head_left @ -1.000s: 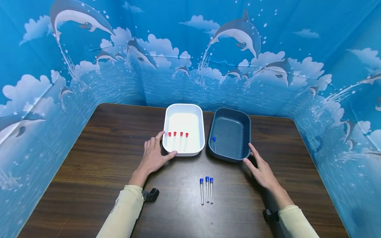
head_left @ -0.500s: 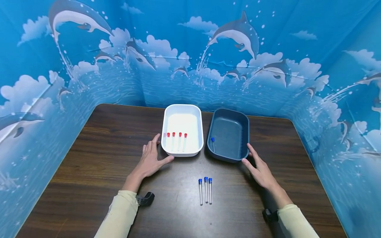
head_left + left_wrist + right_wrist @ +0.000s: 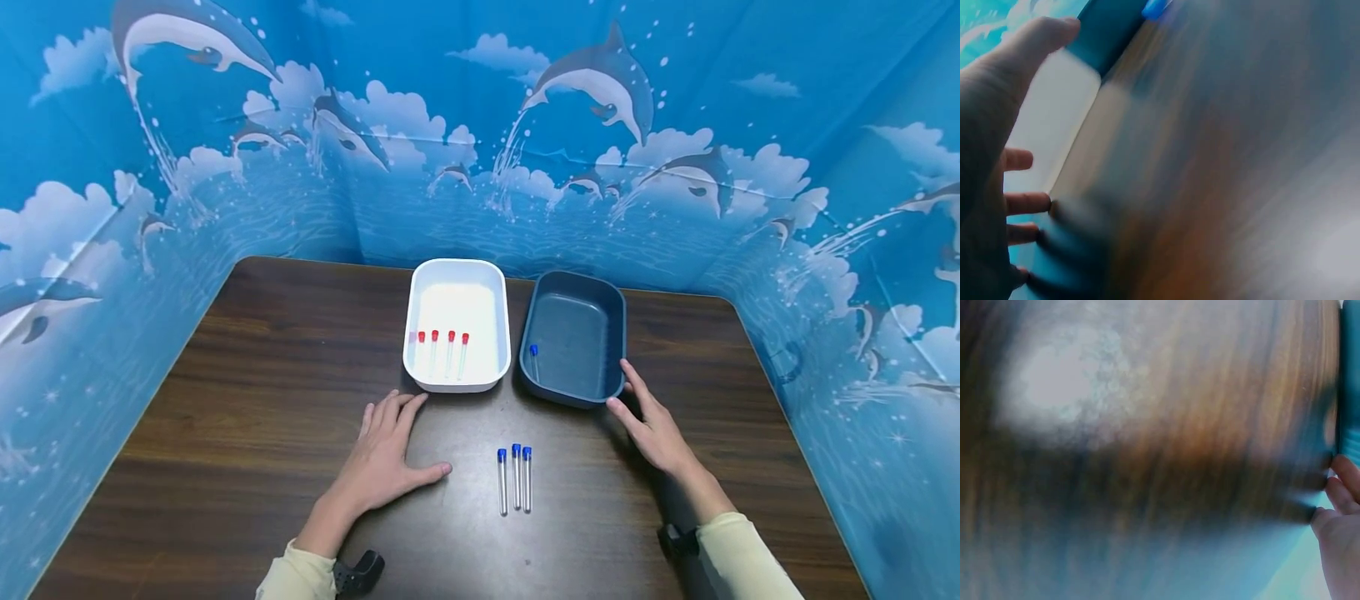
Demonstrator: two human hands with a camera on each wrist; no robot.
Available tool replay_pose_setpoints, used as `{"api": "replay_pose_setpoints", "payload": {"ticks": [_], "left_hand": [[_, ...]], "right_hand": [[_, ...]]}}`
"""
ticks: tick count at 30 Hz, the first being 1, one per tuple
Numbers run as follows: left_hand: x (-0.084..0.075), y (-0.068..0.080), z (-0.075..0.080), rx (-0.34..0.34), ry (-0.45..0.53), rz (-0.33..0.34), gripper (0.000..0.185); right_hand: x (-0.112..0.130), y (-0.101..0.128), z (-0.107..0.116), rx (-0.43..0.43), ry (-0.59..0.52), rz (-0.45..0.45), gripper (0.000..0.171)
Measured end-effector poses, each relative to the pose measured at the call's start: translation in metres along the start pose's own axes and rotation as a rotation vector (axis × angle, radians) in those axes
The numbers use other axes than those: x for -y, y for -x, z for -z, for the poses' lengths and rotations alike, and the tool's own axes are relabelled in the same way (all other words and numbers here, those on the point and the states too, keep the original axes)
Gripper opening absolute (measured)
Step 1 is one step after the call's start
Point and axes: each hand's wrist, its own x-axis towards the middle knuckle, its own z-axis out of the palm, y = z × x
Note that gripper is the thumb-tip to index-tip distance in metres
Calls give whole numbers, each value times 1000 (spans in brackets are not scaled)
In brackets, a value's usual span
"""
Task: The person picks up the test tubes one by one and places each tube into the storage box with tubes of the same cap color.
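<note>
A person is sitting at a dark wooden table (image 3: pixel 225 433) walled in on three sides by a blue backdrop (image 3: pixel 480 125) printed with dolphins and clouds. Two shallow trays are standing side by side at the far middle of the table, close but apart. The white tray (image 3: pixel 457 275) on the left is holding four clear tubes with red caps (image 3: pixel 442 350), lying in a neat row. The dark blue tray (image 3: pixel 573 287) on the right is holding a single tube with a blue cap (image 3: pixel 533 360) near its left wall.

Three more blue-capped tubes (image 3: pixel 514 477) are lying together on the bare wood, in front of the trays and between the two hands.

The left hand (image 3: pixel 390 457) has just been pulling back: a moment earlier it was resting against the near left corner of the white tray, and now it is lying flat on the table, fingers spread and holding nothing, just left of the three loose tubes. That is bringing it closer to them, so they look like the next things to be handled. The right hand (image 3: pixel 651 421) is staying where it was, fingers straight and relaxed, touching the near right corner of the dark blue tray and gripping nothing. The hands are well apart.

Both wrist views are heavily blurred, showing only wood grain and fingers.
</note>
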Motion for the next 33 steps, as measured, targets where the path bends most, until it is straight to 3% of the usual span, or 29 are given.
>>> {"api": "replay_pose_setpoints", "payload": {"ticks": [6, 11, 19, 25, 33], "left_hand": [[-35, 9, -11, 24, -114, -55, 102], [-53, 7, -21, 72, -166, -104, 105], [-66, -1, -34, 123, -178, -199, 108], [-73, -7, -42, 119, -204, -275, 109], [-75, -10, -46, 113, -226, -290, 99]], "right_hand": [[0, 1, 0, -1, -15, -4, 67], [0, 1, 0, 5, -16, -11, 67], [0, -1, 1, 9, -11, 0, 67], [0, -2, 2, 7, -14, 7, 67], [-1, -3, 1, 20, -14, -10, 68]]}}
